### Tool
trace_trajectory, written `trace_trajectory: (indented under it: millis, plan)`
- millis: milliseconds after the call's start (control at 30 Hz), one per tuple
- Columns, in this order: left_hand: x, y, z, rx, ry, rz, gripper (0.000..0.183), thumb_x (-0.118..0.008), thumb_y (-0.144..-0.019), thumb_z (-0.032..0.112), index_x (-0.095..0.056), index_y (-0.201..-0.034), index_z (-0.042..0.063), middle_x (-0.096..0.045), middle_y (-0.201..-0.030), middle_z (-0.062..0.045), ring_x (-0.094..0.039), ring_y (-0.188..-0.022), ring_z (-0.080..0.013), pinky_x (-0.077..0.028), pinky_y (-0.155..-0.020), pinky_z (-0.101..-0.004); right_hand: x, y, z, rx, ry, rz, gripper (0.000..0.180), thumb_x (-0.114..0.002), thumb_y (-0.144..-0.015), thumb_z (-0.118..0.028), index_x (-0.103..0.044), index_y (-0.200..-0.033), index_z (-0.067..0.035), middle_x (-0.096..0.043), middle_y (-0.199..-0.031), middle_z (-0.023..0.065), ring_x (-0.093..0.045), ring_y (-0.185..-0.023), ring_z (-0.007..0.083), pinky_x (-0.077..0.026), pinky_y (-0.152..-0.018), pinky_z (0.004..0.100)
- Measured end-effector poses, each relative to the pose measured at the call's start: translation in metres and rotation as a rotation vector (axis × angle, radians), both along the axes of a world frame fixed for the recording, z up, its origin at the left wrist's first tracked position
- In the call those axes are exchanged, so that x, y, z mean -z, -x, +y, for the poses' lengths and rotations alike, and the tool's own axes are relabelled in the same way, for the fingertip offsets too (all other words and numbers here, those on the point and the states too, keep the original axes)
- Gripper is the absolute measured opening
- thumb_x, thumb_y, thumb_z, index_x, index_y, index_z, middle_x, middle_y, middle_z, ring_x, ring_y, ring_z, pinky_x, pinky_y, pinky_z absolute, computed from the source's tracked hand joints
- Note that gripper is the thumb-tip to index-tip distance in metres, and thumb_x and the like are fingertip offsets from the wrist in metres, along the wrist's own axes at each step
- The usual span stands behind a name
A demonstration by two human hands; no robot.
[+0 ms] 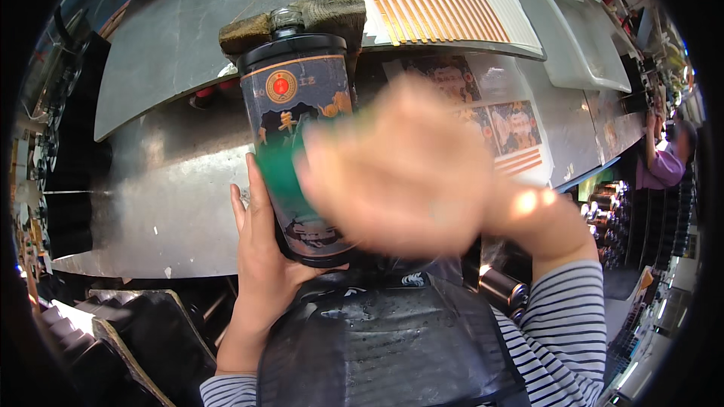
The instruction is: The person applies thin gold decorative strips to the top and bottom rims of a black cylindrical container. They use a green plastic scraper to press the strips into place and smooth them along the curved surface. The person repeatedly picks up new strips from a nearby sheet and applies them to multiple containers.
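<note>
A dark bottle point(300, 76) with a glass neck lies tilted before me, its neck against a notched wooden block point(334, 14). Its black label bears gold decoration, a red round emblem and writing. My left hand point(268, 254) cradles the bottle's lower left side and base, with the fingers along its edge. Across the bottle's right side, my right hand point(396, 181) is blurred by motion and closed around a green thing point(277, 169). That green thing lies over the label; blur hides its exact kind. The hand covers the label's middle and right part.
Strips of gold tape point(435, 0) lie on a white sheet on a raised grey board point(226, 17). Printed label sheets point(509, 124) and a translucent plastic tub point(571, 39) are on the right. Black bottles line the left. Far right, a person in purple point(664, 167) works.
</note>
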State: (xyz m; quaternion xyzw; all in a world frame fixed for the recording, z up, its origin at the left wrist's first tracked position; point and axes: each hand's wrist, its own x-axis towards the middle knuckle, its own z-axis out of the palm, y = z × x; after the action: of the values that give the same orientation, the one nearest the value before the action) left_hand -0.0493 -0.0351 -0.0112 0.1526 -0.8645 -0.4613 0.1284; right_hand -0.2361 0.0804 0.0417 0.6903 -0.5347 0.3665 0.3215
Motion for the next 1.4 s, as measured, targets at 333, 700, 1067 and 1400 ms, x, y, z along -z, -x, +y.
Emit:
trace_trajectory:
  millis: [333,700,1067,1400]
  plan:
    - [0.005,0.003,-0.003,-0.025,-0.013,0.068,0.125,-0.093,-0.052,0.025,-0.017,-0.147,-0.003,-0.046,-0.136,-0.017,-0.050,-0.121,-0.0260,-0.043,-0.100,-0.0369,-0.024,0.041,-0.040,0.067,0.047,-0.023,0.019,-0.071,-0.076,-0.013,-0.069,-0.094,-0.007,-0.066,-0.084,0.0048,-0.061,-0.065,0.0196,-0.046,-0.054,0.0268]
    - [-0.002,0.006,-0.012,0.009,0.066,0.038,0.125,-0.092,-0.055,0.018,-0.011,-0.149,-0.003,-0.033,-0.147,-0.017,-0.043,-0.129,-0.0248,-0.038,-0.105,-0.0360,-0.005,0.048,-0.031,0.172,0.095,-0.538,0.017,-0.071,-0.077,-0.001,-0.065,-0.092,-0.006,-0.063,-0.075,0.0023,-0.056,-0.061,0.0096,-0.043,-0.052,0.0220]
    - [-0.001,-0.008,-0.021,0.002,-0.036,-0.162,0.113,-0.085,-0.059,0.019,-0.018,-0.147,-0.002,-0.025,-0.151,-0.024,-0.023,-0.142,-0.0351,-0.010,-0.115,-0.0509,0.005,0.020,-0.012,0.032,-0.082,-0.667,0.026,-0.071,-0.066,-0.003,-0.064,-0.091,-0.006,-0.059,-0.075,0.0052,-0.052,-0.059,0.0246,-0.042,-0.054,0.0333]
    - [0.027,0.001,-0.029,0.138,0.037,-0.105,0.115,-0.085,-0.057,0.027,-0.019,-0.146,-0.003,-0.028,-0.149,-0.025,-0.023,-0.141,-0.0396,-0.007,-0.113,-0.0563,0.052,-0.035,0.065,-0.351,-0.314,-0.373,0.017,-0.062,-0.081,-0.007,-0.064,-0.096,-0.002,-0.065,-0.081,0.0083,-0.060,-0.071,0.0240,-0.047,-0.060,0.0360]
